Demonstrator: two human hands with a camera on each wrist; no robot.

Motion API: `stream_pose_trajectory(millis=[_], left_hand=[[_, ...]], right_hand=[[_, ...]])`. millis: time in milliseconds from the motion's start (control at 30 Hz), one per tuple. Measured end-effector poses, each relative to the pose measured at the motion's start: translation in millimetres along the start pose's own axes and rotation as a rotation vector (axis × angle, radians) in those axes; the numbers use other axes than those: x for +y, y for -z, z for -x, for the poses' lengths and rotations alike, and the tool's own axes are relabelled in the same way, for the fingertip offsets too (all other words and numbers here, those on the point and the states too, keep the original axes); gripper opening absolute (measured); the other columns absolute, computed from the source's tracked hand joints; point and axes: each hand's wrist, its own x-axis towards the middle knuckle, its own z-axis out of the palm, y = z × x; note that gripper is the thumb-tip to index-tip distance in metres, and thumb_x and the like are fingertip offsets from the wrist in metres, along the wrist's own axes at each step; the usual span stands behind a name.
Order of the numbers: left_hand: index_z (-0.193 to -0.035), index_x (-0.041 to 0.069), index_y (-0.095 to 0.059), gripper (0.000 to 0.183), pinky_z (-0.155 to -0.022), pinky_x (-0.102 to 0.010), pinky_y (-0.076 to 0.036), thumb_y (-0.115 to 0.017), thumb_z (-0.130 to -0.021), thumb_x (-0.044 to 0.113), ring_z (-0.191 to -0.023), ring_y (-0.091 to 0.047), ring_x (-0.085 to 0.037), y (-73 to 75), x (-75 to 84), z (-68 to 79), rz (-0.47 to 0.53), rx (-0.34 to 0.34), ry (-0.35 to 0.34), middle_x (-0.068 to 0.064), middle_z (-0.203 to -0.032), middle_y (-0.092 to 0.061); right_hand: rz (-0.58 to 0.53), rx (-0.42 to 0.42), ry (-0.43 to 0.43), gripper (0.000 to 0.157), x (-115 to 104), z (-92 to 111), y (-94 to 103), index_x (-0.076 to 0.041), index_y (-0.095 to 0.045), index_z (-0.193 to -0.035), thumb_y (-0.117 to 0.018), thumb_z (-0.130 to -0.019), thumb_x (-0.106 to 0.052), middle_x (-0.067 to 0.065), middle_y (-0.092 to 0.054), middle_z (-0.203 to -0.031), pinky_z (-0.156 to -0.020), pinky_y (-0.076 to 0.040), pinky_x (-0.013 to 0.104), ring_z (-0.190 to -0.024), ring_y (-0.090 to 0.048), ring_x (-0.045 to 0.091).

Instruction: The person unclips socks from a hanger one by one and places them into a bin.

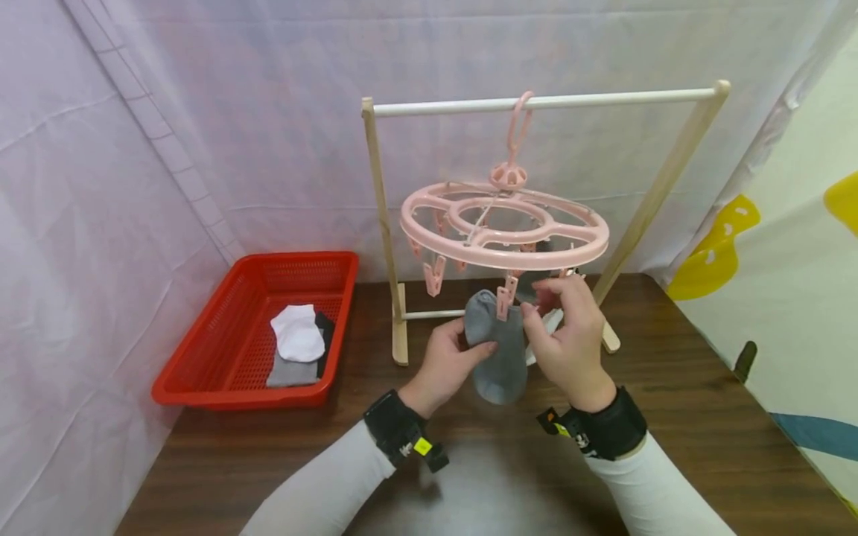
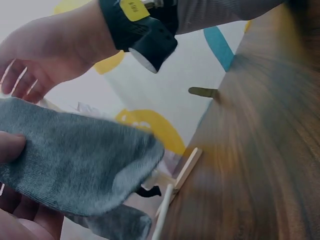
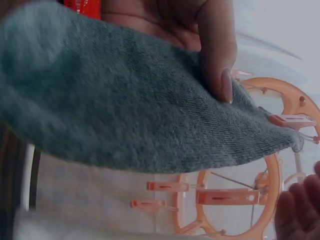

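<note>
A grey sock (image 1: 499, 368) hangs toe down under the pink round clip hanger (image 1: 509, 258). One pink clip (image 1: 503, 303) overlaps the cuff, and the right wrist view shows this clip (image 3: 294, 121) at the cuff edge. My left hand (image 1: 445, 365) grips the sock's left side, thumb in front and fingers behind. Beside the right edge of the cuff is my right hand (image 1: 570, 339), its thumb tip right at the cloth and its fingers loosely bent. The left wrist view has these bent fingers (image 2: 22, 82) just past the sock.
A red basket (image 1: 251, 394) on the left holds a white sock (image 1: 297, 333) plus grey and black ones. The hanger hooks over a white rod (image 1: 603, 98) on a wooden stand. Behind my right hand hang another grey sock (image 1: 532, 285) and something white (image 1: 553, 324).
</note>
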Motion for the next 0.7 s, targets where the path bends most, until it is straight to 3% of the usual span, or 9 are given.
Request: stream_pose_trajectory(millis=[300,500,700], left_hand=[[-0.108,-0.005,-0.068,0.030,-0.078,-0.030,-0.056,-0.074,-0.079,0.001,-0.088,-0.068,-0.012,-5.2,-1.3,4.5,0.009,-0.004,0.065,-0.021,-0.103,-0.072],[-0.110,-0.004,-0.067,0.031,-0.081,-0.032,-0.056,-0.073,-0.080,0.001,-0.091,-0.068,-0.012,-5.8,13.0,10.0,-0.007,-0.050,0.070,-0.020,-0.105,-0.072],[-0.114,-0.003,-0.066,0.034,-0.084,-0.033,-0.055,-0.072,-0.080,0.000,-0.095,-0.068,-0.013,-4.7,6.0,10.3,-0.014,-0.100,0.091,-0.021,-0.110,-0.071]], right_hand=[[-0.127,-0.250,-0.255,0.033,-1,2,2.6,-0.008,-0.066,-0.109,-0.077,-0.078,-0.010,0.004,-0.070,-0.095,-0.063,-0.055,0.026,-0.077,-0.066,0.017],[-0.158,-0.334,-0.425,0.030,-21,-7,4.3,-0.001,-0.063,-0.108,-0.075,-0.081,-0.005,0.013,-0.067,-0.095,-0.068,-0.056,0.023,-0.083,-0.066,0.022],[-0.239,-0.380,-0.564,0.027,-7,0,1.8,-0.002,-0.062,-0.106,-0.073,-0.085,-0.015,0.013,-0.065,-0.093,-0.069,-0.056,0.024,-0.083,-0.065,0.018]])
